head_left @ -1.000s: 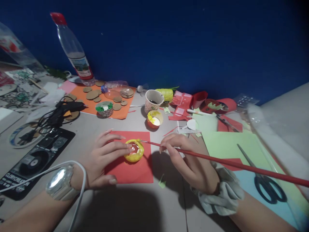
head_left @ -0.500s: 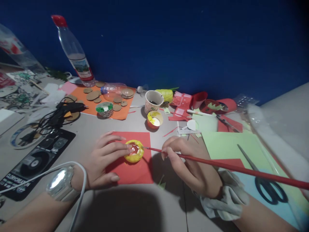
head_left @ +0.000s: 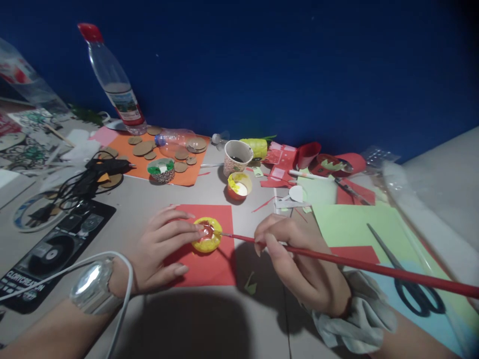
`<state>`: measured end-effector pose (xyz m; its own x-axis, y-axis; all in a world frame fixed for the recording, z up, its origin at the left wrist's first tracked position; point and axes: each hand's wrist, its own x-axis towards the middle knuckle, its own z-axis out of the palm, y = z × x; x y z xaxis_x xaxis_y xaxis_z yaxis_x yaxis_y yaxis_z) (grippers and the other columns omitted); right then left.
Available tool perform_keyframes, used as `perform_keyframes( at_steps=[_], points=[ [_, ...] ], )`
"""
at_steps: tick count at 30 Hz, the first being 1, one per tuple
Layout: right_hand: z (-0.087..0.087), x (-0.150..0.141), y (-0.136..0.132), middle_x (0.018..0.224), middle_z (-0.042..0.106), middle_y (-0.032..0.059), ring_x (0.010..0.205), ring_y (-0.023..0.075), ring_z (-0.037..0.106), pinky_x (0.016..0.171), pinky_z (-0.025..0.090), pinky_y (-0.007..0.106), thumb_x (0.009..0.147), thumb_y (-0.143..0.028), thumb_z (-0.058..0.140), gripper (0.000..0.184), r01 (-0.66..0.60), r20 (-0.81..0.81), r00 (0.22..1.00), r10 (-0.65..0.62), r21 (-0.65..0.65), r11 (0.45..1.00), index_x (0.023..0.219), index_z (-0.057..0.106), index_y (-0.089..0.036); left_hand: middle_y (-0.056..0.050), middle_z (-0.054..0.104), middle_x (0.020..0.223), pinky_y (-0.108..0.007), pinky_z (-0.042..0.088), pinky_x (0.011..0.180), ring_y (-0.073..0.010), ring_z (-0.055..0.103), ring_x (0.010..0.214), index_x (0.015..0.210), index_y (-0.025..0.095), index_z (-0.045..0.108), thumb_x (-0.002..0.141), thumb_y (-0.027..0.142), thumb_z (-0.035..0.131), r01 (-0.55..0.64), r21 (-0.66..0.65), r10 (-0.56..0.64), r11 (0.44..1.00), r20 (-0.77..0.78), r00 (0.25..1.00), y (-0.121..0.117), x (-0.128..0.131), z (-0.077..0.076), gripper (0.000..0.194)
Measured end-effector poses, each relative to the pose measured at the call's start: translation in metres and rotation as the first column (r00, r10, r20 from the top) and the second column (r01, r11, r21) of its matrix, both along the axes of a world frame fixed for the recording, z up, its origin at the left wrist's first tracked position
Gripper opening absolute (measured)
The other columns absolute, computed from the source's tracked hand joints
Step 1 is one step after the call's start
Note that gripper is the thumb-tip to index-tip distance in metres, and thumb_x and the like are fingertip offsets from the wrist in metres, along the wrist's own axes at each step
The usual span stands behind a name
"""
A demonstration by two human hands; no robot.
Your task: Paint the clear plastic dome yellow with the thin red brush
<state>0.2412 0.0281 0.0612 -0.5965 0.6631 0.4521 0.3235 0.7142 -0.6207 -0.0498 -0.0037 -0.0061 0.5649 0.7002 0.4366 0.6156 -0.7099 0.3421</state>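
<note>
A small round yellow-painted piece with a red centre lies on a red paper sheet. My left hand rests on the sheet with its fingers stretched out, fingertips pressing the piece's left edge. My right hand pinches a long red paintbrush whose tip touches the piece's red centre. A silver watch sits on my left wrist, a grey scrunchie on my right.
A small paint cup and a paper cup stand behind the sheet. Scissors lie on green paper at right. A glue gun, orange sheet with cardboard discs and a plastic bottle are at left.
The brush tip has shifted slightly left into the piece's red centre, and my right hand has drifted a little down and right. My left hand stays in place.
</note>
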Motion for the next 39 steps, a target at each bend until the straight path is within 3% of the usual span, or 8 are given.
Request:
perform_keyframes(
  at_steps=[7, 11, 15, 20, 26, 32, 36, 39],
  points=[
    [-0.0018, 0.0000, -0.0020, 0.078, 0.060, -0.0011, 0.069, 0.0120, 0.058, 0.065, 0.046, 0.026, 0.095, -0.010, 0.045, 0.015, 0.089, -0.030, 0.995, -0.091, -0.072, 0.993, 0.088, 0.048, -0.023, -0.008, 0.068, 0.117, -0.045, 0.030, 0.113, -0.0261, 0.050, 0.120, 0.123, 0.021, 0.060, 0.101, 0.054, 0.033, 0.007, 0.014, -0.007, 1.000, 0.021, 1.000, 0.0006, 0.0021, 0.0002, 0.048],
    [-0.0006, -0.0018, -0.0022, 0.075, 0.060, -0.0009, 0.064, 0.0120, 0.055, 0.063, 0.046, 0.026, 0.096, -0.011, 0.045, 0.016, 0.107, 0.037, 0.994, -0.105, -0.063, 0.992, 0.086, 0.048, -0.023, -0.008, 0.068, 0.118, -0.044, 0.029, 0.114, -0.0254, 0.049, 0.122, 0.125, 0.021, 0.059, 0.102, 0.056, 0.031, 0.004, 0.005, -0.004, 1.000, 0.032, 0.999, 0.0001, 0.0030, -0.0016, 0.050],
    [-0.0006, -0.0023, -0.0027, 0.075, 0.060, 0.0006, 0.065, 0.0147, 0.059, 0.062, 0.047, 0.029, 0.099, -0.015, 0.042, 0.016, 0.123, -0.035, 0.991, -0.127, -0.091, 0.988, 0.086, 0.048, -0.023, -0.008, 0.068, 0.118, -0.045, 0.031, 0.113, -0.0258, 0.051, 0.121, 0.123, 0.022, 0.061, 0.102, 0.056, 0.030, -0.018, -0.002, 0.018, 1.000, 0.032, 0.999, -0.0012, 0.0031, -0.0019, 0.051],
    [-0.0011, -0.0002, -0.0029, 0.077, 0.062, 0.0012, 0.063, 0.0143, 0.055, 0.062, 0.046, 0.029, 0.097, -0.013, 0.044, 0.016, 0.130, 0.055, 0.990, -0.126, -0.069, 0.989, 0.085, 0.049, -0.023, -0.008, 0.068, 0.117, -0.044, 0.032, 0.113, -0.0254, 0.050, 0.122, 0.123, 0.021, 0.060, 0.102, 0.056, 0.029, -0.008, 0.013, 0.008, 1.000, 0.022, 1.000, -0.0010, 0.0028, -0.0012, 0.051],
    [0.0012, -0.0006, -0.0022, 0.078, 0.062, 0.0000, 0.065, 0.0128, 0.055, 0.062, 0.046, 0.027, 0.093, -0.008, 0.047, 0.016, 0.052, 0.023, 0.998, -0.051, -0.049, 0.997, 0.087, 0.048, -0.023, -0.007, 0.067, 0.118, -0.041, 0.029, 0.113, -0.0246, 0.048, 0.123, 0.124, 0.022, 0.058, 0.103, 0.055, 0.028, -0.003, 0.013, 0.003, 1.000, 0.026, 1.000, -0.0003, 0.0029, -0.0023, 0.049],
    [0.0018, 0.0013, -0.0035, 0.080, 0.061, 0.0011, 0.072, 0.0142, 0.058, 0.068, 0.047, 0.029, 0.094, -0.008, 0.046, 0.015, 0.083, -0.016, 0.996, -0.085, -0.075, 0.994, 0.089, 0.049, -0.023, -0.007, 0.066, 0.118, -0.041, 0.028, 0.114, -0.0249, 0.046, 0.124, 0.124, 0.022, 0.058, 0.102, 0.056, 0.029, 0.001, 0.002, -0.001, 1.000, 0.038, 0.999, -0.0004, 0.0036, -0.0026, 0.049],
    [0.0027, 0.0016, -0.0056, 0.076, 0.060, 0.0007, 0.064, 0.0131, 0.054, 0.060, 0.045, 0.027, 0.093, -0.009, 0.047, 0.015, 0.020, 0.034, 0.999, -0.017, -0.094, 0.995, 0.087, 0.049, -0.022, -0.006, 0.066, 0.119, -0.039, 0.027, 0.115, -0.0234, 0.046, 0.124, 0.126, 0.023, 0.056, 0.102, 0.058, 0.029, -0.005, 0.015, 0.004, 1.000, 0.030, 1.000, -0.0005, 0.0041, -0.0020, 0.051],
    [0.0031, 0.0009, -0.0070, 0.074, 0.059, -0.0005, 0.066, 0.0127, 0.056, 0.060, 0.045, 0.026, 0.093, -0.010, 0.045, 0.015, 0.005, -0.014, 1.000, -0.007, -0.130, 0.992, 0.085, 0.048, -0.022, -0.005, 0.065, 0.123, -0.039, 0.025, 0.116, -0.0236, 0.045, 0.126, 0.127, 0.023, 0.056, 0.102, 0.058, 0.030, 0.004, -0.016, -0.004, 1.000, 0.013, 1.000, -0.0008, 0.0029, -0.0016, 0.051]
  ],
)
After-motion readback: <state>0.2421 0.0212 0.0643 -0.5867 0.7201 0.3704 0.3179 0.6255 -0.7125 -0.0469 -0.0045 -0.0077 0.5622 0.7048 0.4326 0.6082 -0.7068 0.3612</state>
